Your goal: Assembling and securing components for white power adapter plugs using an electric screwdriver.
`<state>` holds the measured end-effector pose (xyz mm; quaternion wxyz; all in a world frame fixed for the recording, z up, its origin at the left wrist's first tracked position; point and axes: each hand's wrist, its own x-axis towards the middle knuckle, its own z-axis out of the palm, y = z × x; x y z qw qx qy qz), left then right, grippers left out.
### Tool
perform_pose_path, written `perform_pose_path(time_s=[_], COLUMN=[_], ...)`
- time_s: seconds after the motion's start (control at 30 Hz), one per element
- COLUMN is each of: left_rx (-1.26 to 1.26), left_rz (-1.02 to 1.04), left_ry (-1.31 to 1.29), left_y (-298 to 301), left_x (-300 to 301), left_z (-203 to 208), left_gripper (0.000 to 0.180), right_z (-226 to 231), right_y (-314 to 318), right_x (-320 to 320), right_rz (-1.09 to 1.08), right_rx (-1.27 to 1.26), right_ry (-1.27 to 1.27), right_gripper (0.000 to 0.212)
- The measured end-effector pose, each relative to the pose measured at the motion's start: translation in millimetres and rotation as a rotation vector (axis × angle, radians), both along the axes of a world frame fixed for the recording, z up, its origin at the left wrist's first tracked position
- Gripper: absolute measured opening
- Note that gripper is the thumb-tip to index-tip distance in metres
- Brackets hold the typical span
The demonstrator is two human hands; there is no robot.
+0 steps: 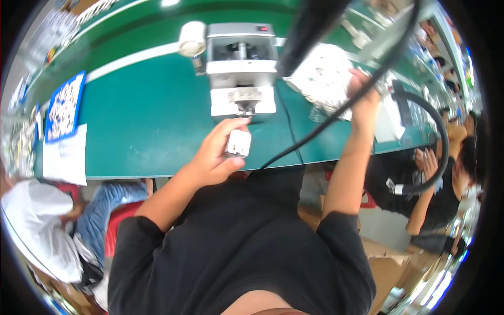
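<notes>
My left hand (215,155) is closed around a small white block-shaped plastic housing (239,142) with dark marks on its face, perhaps a plug adapter. It holds the housing just in front of a grey and white bench machine (242,68), near the metal fixture (245,95) at the machine's front. My right hand (361,92) is stretched out to the far right, at the edge of a heap of small white parts (323,71) on what looks like clear plastic wrapping. Its fingers are blurred and partly hidden, so whether they grip a part does not show.
A dark cable (325,126) crosses in front of the right arm. On the green bench (142,121) stand a white cylindrical container (192,39) and, at left, a blue tray (51,123) of small parts beside a paper sheet (64,157). Other people sit at both sides.
</notes>
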<state>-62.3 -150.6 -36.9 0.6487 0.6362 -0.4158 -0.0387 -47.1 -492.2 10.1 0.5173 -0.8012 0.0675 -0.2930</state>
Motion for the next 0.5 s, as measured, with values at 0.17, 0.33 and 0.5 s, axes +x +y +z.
perform_pose_path(time_s=[0.17, 0.33, 0.5], left_rx=[0.088, 0.036, -0.149], left_rz=[-0.072, -0.108, -0.013], left_ry=[-0.041, 0.043, 0.092], left_y=[3, -1, -4], left_x=[3, 8, -2], left_z=[8, -6, -11], left_gripper=[0.071, 0.073, 0.069], right_z=[37, 43, 32], right_y=[114, 160, 181], right_x=[-25, -32, -44], right_rz=[0.925, 0.85, 0.696], right_rx=[-0.186, -0.114, -0.039], right_ry=[-0.063, 0.18, 0.103], right_gripper=[0.017, 0.022, 0.016])
